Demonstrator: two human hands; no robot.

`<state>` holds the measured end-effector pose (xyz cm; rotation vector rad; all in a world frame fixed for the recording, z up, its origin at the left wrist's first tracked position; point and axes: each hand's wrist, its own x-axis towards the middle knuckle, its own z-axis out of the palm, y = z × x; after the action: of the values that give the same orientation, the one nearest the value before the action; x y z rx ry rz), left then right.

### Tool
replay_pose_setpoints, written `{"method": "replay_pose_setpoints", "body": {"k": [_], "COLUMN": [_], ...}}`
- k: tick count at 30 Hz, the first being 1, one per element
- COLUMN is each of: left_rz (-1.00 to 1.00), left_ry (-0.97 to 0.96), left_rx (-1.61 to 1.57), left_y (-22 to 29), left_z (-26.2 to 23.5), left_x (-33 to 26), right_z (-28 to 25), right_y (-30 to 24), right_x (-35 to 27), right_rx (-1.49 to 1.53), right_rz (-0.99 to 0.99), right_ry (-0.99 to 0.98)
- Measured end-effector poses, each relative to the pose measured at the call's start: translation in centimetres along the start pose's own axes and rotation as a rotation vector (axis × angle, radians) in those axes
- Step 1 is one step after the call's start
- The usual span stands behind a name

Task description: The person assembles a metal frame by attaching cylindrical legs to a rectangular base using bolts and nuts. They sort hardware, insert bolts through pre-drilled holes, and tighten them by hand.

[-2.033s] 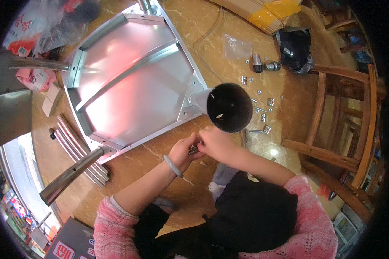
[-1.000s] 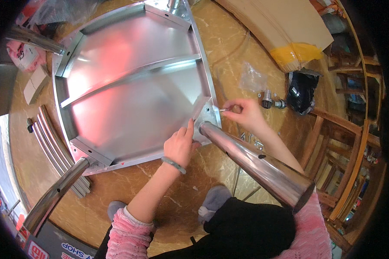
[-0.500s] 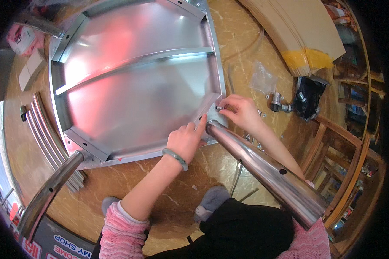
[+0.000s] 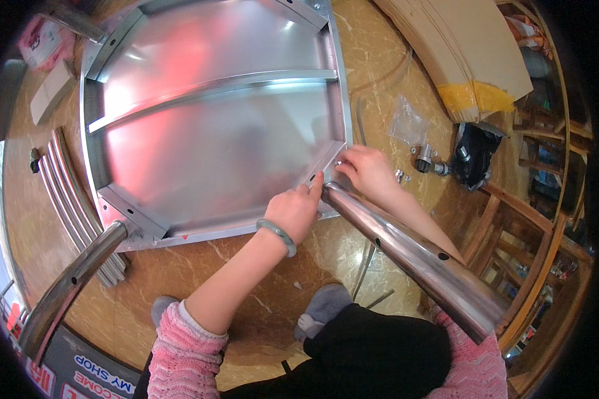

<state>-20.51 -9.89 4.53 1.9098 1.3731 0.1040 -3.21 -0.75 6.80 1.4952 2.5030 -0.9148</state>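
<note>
Legwork looks partly finished from where I watch: at the lower left of the frame one steel tube leg [image 4: 66,289] already sits in its corner bracket of the upturned metal tabletop [image 4: 213,126], which fills the upper middle of the frame and lies on the stone floor [image 4: 180,279]. A bundle of spare rods [image 4: 70,193] lies beside it at the left edge, untouched. Toward the centre, my left hand [image 4: 296,211] presses flat, fingers together, against the tabletop's near corner, touching the bracket there. Just right of it, the second tube leg [image 4: 406,256] butts into that same corner and slants down toward the lower right. My right hand [image 4: 366,171] pinches something small at the joint, likely a screw, though I cannot tell what exactly. I judge this leg placed but not yet fastened. Further right, loose fittings [image 4: 426,159] and a clear plastic bag [image 4: 406,123] wait on the floor, so more hardware remains.
</note>
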Motion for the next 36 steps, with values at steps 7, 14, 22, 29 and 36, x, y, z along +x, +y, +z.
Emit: {"method": "replay_pose_setpoints", "body": {"k": [7, 14, 22, 29, 36], "left_rz": [-0.010, -0.512, -0.626, -0.582, -0.506], "left_ry": [0.068, -0.155, -0.248, -0.369, -0.374], "left_rx": [-0.032, -1.725, -2.054, -2.044, -1.707], "left_y": [0.2, 0.5, 3.4, 3.3, 4.3], "left_z": [0.0, 0.3, 2.7, 5.5, 6.0], "left_x": [-0.3, -4.9, -5.0, -5.1, -5.5], "right_z": [-0.8, 1.2, 3.4, 4.3, 4.4], "right_y": [1.0, -2.7, -6.2, -5.6, -4.6], "right_x": [-2.0, -9.8, -11.4, -12.8, -13.7], "right_rx": [0.435, 0.668, 0.378, 0.286, 0.496], "right_rz": [0.403, 0.480, -0.150, -0.089, 0.208], "right_ry": [0.130, 0.005, 0.031, -0.051, 0.023]}}
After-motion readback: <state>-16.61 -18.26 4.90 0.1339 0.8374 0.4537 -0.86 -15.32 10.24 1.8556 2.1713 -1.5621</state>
